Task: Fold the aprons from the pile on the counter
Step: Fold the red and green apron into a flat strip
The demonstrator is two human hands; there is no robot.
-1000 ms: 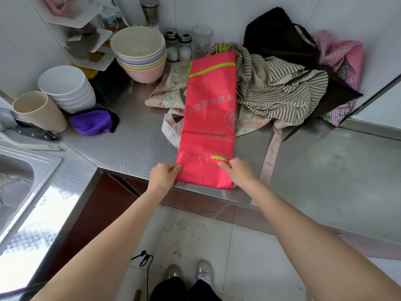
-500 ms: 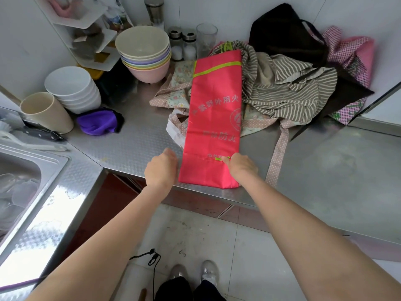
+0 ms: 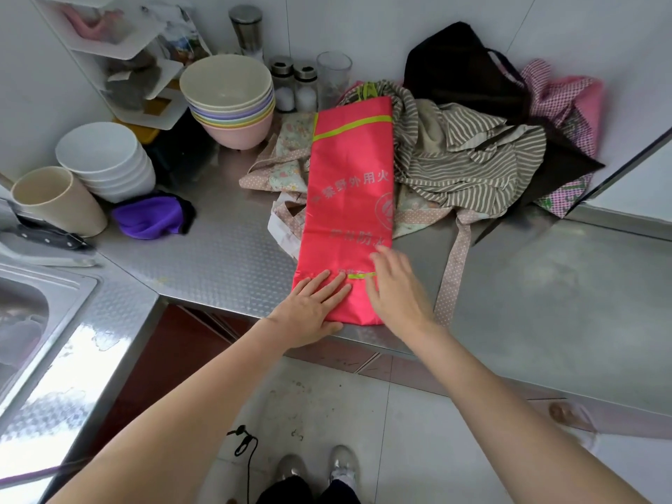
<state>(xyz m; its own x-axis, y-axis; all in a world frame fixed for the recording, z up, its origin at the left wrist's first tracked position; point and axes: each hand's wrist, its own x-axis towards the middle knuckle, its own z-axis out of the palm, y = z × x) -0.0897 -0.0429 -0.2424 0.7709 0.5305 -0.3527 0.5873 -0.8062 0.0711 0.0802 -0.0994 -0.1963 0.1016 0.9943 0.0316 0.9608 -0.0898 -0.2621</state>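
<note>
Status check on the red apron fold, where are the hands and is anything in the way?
Both hands open: left hand flat on red apron, right hand over its near end. Apron lies as long strip. Far end overlaps striped apron pile.

A long folded red apron (image 3: 351, 198) lies on the steel desk (image 3: 218, 256), its near end at the front edge. Its far end overlaps a pile of striped, floral and dark aprons (image 3: 469, 154) behind and to its right. Left of it stand stacked pastel bowls (image 3: 229, 100), then stacked white bowls (image 3: 105, 161).
</note>
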